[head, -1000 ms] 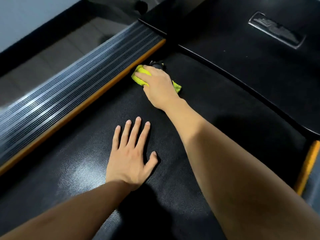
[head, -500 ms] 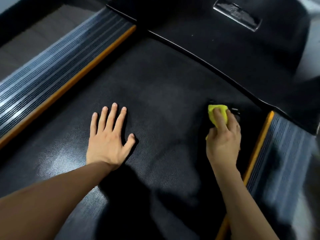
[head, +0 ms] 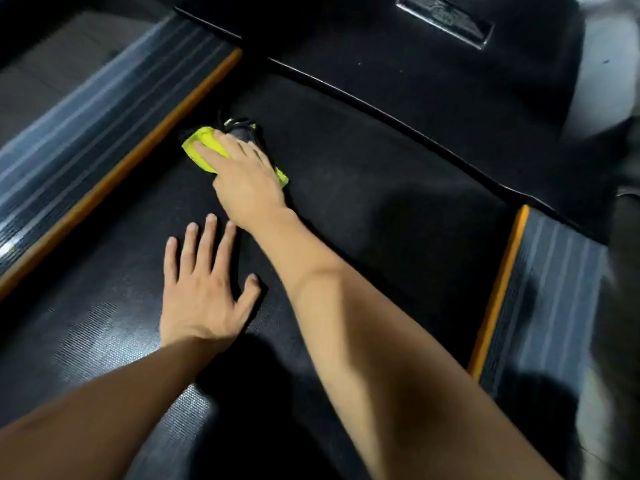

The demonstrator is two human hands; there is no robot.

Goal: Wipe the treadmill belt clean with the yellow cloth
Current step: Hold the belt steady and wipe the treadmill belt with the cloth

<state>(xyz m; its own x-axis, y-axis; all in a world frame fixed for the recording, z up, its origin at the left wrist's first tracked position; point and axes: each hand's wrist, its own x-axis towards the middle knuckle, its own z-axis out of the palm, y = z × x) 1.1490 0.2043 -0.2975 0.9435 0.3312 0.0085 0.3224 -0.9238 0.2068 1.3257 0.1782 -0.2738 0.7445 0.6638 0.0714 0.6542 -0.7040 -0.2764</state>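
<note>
The black textured treadmill belt (head: 363, 202) fills the middle of the view. My right hand (head: 246, 178) presses the yellow cloth (head: 202, 147) flat onto the belt near its left edge, close to the front cover; the cloth's upper part looks dark and soiled. Most of the cloth is hidden under my fingers and palm. My left hand (head: 202, 289) lies flat on the belt just behind it, fingers spread, holding nothing.
A grey ribbed side rail (head: 86, 112) with an orange strip runs along the belt's left side. A matching right rail (head: 540, 306) sits at the right. The black motor cover (head: 433, 74) with a badge (head: 446, 20) borders the belt's front.
My right hand has swept the cloth from the belt's right edge across to its left edge. My left hand has stayed flat on the belt.
</note>
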